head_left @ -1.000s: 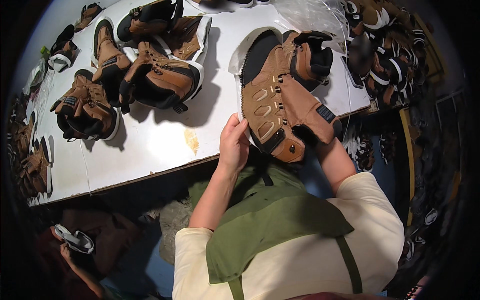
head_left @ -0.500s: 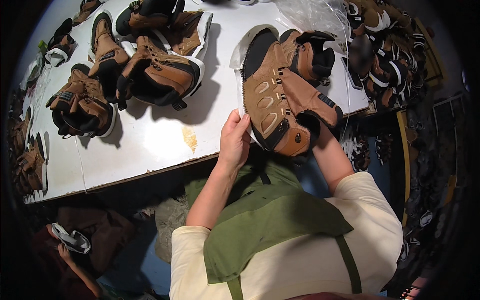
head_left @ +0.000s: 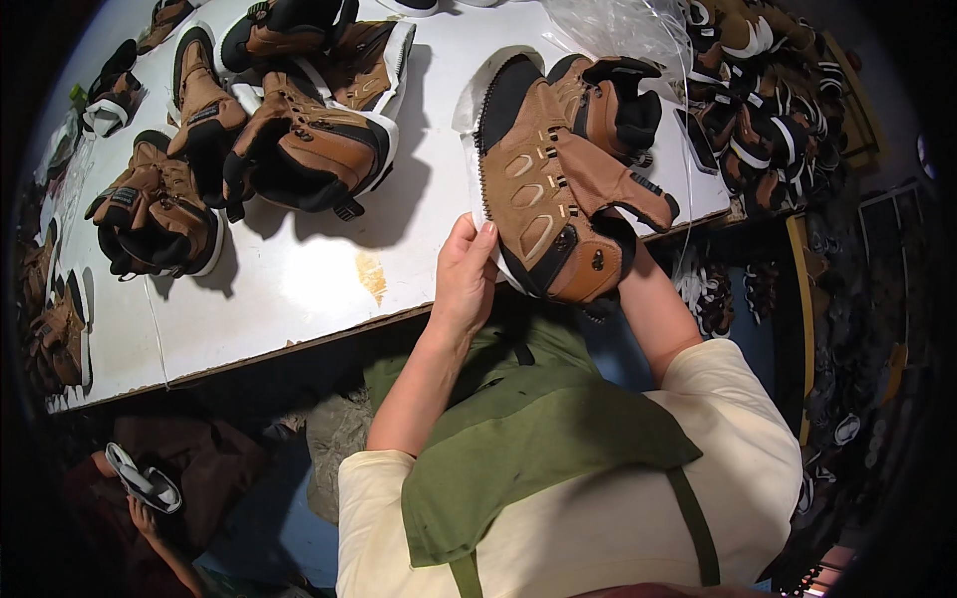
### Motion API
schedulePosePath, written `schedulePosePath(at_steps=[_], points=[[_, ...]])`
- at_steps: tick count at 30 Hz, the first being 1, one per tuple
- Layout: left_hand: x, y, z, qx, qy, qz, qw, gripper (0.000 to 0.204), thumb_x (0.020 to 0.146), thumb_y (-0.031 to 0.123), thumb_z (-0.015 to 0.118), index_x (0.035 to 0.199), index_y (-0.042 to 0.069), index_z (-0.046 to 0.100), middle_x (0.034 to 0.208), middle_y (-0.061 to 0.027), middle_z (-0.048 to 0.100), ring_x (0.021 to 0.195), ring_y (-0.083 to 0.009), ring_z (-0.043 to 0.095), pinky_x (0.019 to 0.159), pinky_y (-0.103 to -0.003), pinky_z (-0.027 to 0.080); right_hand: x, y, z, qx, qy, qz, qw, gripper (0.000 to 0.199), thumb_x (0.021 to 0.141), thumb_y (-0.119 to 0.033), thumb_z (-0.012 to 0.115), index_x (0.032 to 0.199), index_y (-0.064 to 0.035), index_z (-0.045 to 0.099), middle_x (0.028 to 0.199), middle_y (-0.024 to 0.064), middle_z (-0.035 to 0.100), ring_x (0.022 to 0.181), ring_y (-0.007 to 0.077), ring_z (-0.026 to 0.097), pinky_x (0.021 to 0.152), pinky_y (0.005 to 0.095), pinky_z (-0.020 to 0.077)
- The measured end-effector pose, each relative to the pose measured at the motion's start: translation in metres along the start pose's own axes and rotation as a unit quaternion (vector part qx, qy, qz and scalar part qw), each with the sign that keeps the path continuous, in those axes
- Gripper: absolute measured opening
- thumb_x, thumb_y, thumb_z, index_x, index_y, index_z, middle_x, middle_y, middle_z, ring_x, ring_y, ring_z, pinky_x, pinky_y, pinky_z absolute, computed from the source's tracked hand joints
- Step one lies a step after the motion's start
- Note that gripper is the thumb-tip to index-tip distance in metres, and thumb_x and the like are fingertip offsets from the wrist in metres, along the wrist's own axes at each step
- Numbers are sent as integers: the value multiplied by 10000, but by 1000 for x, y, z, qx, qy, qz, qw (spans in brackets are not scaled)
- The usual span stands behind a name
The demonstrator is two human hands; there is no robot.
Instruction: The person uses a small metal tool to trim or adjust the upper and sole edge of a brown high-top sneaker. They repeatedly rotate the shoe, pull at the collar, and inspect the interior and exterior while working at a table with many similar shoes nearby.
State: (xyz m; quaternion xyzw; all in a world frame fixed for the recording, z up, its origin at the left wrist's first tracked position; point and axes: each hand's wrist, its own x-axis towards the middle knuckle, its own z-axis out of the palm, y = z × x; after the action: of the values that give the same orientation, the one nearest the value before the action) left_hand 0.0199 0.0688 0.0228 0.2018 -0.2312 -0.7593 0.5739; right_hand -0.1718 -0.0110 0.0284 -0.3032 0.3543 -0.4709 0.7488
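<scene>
A brown hiking boot (head_left: 513,199) with a black toe and a white sole edge is held tilted on its side above the table's near edge. My left hand (head_left: 466,271) is closed on the sole edge near the heel, thumb on top. My right forearm (head_left: 658,304) reaches up to the boot's opening; that hand is hidden by or inside the boot, and its fingers do not show. Just behind the held boot stands another brown boot (head_left: 603,105) with a black collar.
More brown boots (head_left: 314,154) stand on the left of the white table (head_left: 299,319). Clear plastic film (head_left: 628,35) and a dark phone-like slab (head_left: 696,140) lie to the right, near a heap of boots (head_left: 768,130). At lower left, another person's hand (head_left: 145,516) touches a white-edged piece.
The whole view has shifted slightly left. The boot stays in nearly the same pose in my hands. The other person's hand at lower left has moved a little.
</scene>
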Motion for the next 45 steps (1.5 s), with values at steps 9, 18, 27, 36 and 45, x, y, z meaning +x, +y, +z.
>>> schedulePosePath(at_steps=[9, 18, 27, 36, 45], points=[[0, -1, -2, 2, -4, 3, 1000, 237, 981, 196, 472, 1130, 12, 492, 1088, -88, 606, 968, -140, 581, 862, -308, 476, -1, -1, 1, -1, -3, -2, 1000, 359, 972, -245, 464, 1267, -45, 420, 1179, 91, 521, 1041, 205, 538, 878, 358, 453], [-2, 0, -5, 9, 11, 2, 1000, 221, 989, 200, 444, 1110, 23, 495, 1047, -76, 606, 900, -134, 590, 801, -297, 493, -8, 3, 1, 1, -2, 1, 1000, 381, 971, -239, 468, 1293, -50, 392, 1213, 93, 497, 1072, 205, 518, 906, 357, 437], [-4, 5, -5, 171, 67, 34, 982, 172, 943, 221, 552, 943, 49, 560, 700, 75, 426, 606, -29, 317, 558, -177, 261, -7, 5, 3, 3, -11, 7, 1000, 407, 971, -234, 472, 1320, -54, 365, 1248, 95, 472, 1104, 204, 498, 934, 355, 421], [-1, 2, -17, 176, 49, 40, 982, 178, 946, 192, 554, 1010, 27, 537, 717, 57, 505, 596, -15, 405, 520, -170, 323, -9, 5, 3, 5, -13, 5, 1000, 435, 970, -228, 476, 1346, -58, 337, 1283, 97, 448, 1136, 204, 478, 962, 353, 405], [-6, 6, -2, 177, 58, 27, 982, 155, 930, 211, 569, 948, 58, 547, 728, 66, 469, 616, -19, 358, 560, -168, 288, -13, 6, 2, 10, -8, 6, 1000, 466, 969, -222, 480, 1372, -62, 310, 1318, 99, 424, 1167, 203, 459, 990, 352, 389]])
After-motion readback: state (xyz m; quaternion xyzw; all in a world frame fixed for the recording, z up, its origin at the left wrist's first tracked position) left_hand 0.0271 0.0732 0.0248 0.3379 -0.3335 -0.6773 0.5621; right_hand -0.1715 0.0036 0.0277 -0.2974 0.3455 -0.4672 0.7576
